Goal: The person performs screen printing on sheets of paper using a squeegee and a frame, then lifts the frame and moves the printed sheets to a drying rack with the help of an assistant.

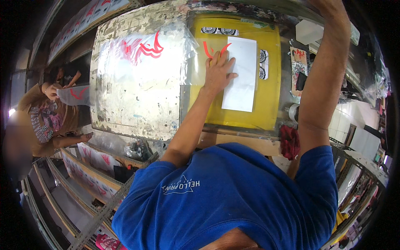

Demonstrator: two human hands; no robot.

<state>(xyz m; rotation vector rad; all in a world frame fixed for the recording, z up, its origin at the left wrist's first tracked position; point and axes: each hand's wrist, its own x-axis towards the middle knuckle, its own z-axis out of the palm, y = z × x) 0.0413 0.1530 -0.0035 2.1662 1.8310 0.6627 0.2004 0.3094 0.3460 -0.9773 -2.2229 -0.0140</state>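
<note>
My left hand [218,74] lies with fingers stretched out across the left edge of a white paper sheet [242,89] and the yellow panel [200,109] beneath it. Red curved marks [207,49] show just beyond my fingertips, on what looks like clear film over the panel. Black-and-white printed patches [263,64] sit along the panel's right and far sides. My right arm [323,79] reaches far forward on the right. Only the base of my right hand [327,5] shows at the upper edge; its fingers are cut off from view.
Left of the panel, a paint-flecked white board [141,112] carries shiny clear film with a red print [152,48]. At far left, a co-worker [52,116] holds a clear sheet with a red mark [78,92]. Racks [89,171] stand lower left; a dark red cloth [289,142] hangs near right.
</note>
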